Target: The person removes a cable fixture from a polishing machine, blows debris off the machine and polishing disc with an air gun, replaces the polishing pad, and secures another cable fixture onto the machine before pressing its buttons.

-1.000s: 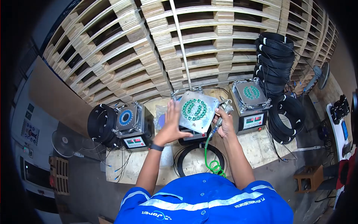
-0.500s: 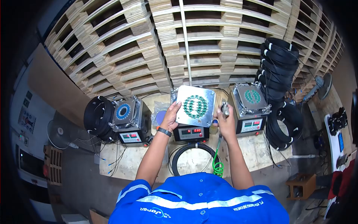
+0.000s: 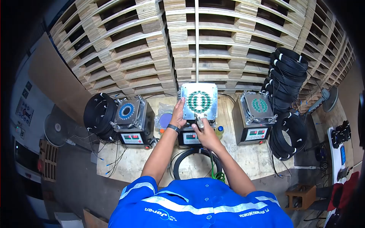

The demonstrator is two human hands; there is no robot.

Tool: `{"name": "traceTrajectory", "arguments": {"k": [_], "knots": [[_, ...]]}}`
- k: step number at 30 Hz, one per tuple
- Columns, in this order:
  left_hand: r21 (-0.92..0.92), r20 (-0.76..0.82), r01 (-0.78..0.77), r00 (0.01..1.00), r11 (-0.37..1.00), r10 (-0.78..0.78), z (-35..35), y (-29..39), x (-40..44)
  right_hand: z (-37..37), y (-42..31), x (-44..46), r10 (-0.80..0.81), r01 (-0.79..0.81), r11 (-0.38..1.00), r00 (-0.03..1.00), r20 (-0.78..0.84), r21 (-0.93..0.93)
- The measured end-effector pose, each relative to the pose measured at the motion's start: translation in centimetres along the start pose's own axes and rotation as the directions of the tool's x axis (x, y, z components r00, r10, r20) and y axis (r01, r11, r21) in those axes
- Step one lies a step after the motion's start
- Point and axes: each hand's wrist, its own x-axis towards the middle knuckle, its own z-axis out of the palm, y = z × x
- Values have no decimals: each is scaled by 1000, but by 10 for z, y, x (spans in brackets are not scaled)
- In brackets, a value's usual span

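Observation:
My left hand (image 3: 178, 114) grips the left edge of a square metal plate (image 3: 186, 91), which has a ring of green connectors (image 3: 199, 102) at its centre. In my right hand (image 3: 205, 134) is an air blow gun (image 3: 199, 121), its nozzle close to the plate's lower edge. A green coiled hose (image 3: 218, 175) runs down from the gun toward my body. Behind the plate stands the middle machine (image 3: 191, 139), its top hidden. A coil of black cable (image 3: 178, 167) lies in front of that machine.
Similar machines stand at left (image 3: 132, 137) and right (image 3: 255, 133). Black cable coils are stacked at the right (image 3: 286, 81) and left (image 3: 99, 116). A small yellowish bottle with a blue cap (image 3: 219, 131) sits beside the middle machine. Wooden pallets (image 3: 213, 38) rise behind the table.
My right hand has brought the air blow gun leftward and down, in front of the plate's lower edge. The plate is now more level and straight in my left hand.

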Motion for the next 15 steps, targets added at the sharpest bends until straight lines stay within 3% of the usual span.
{"name": "traceTrajectory", "arguments": {"k": [3,6,8,9,12,15], "knots": [[-27,50,11,999,1000,-10,4,3,-4,7,-1,20,-48,47,998,998,-41,-31],[-29,47,5,999,1000,-3,0,1,-2,5,-7,43,60,-60,995,998,-6,-83],[-29,51,2,999,1000,0,-5,0,-1,8,7,64,-12,10,1000,995,-99,-26],[-32,37,5,999,999,-4,-6,0,-1,3,1,70,39,-47,996,993,-112,-73],[-49,11,-4,1000,999,4,-7,-3,-2,-6,13,89,-37,24,993,992,-119,-114],[-60,55,7,999,998,-4,-1,3,-9,-27,24,91,14,-11,996,999,-32,83]]}}
